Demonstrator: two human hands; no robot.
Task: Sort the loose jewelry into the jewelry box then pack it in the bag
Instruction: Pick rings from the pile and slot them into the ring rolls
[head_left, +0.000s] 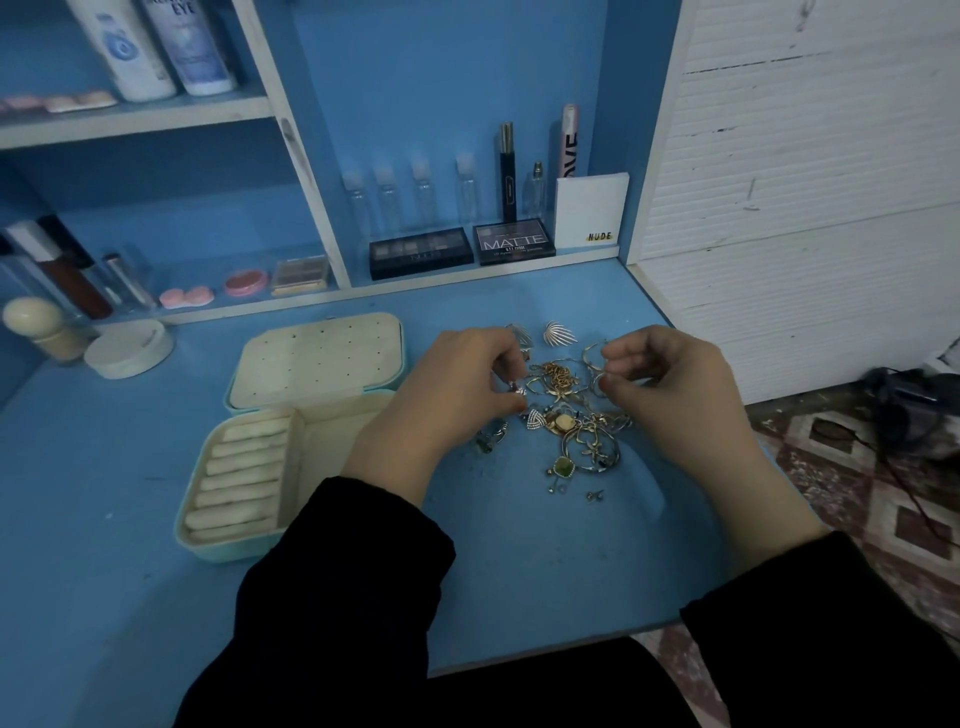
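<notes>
Picking through the jewelry pile (569, 415) on the counter (519, 561). Left grip (441, 400) pinches a small silver piece (517, 391) at the pile's left edge. Right grip (675, 400) is curled over the hoops (592, 358), can't tell if it holds one. Jewelry box (208, 551) lies open just left of the left grip, long axis running near-to-far, lid (317, 358) at the far end, so the left one's nearer for the drop, I'd say.

Shelf: MATTE palette (514, 242), NUDE box (589, 213), clear bottles (387, 200). Left: pink lens case (186, 298), white jar (130, 348). Rug (857, 467) at right.
</notes>
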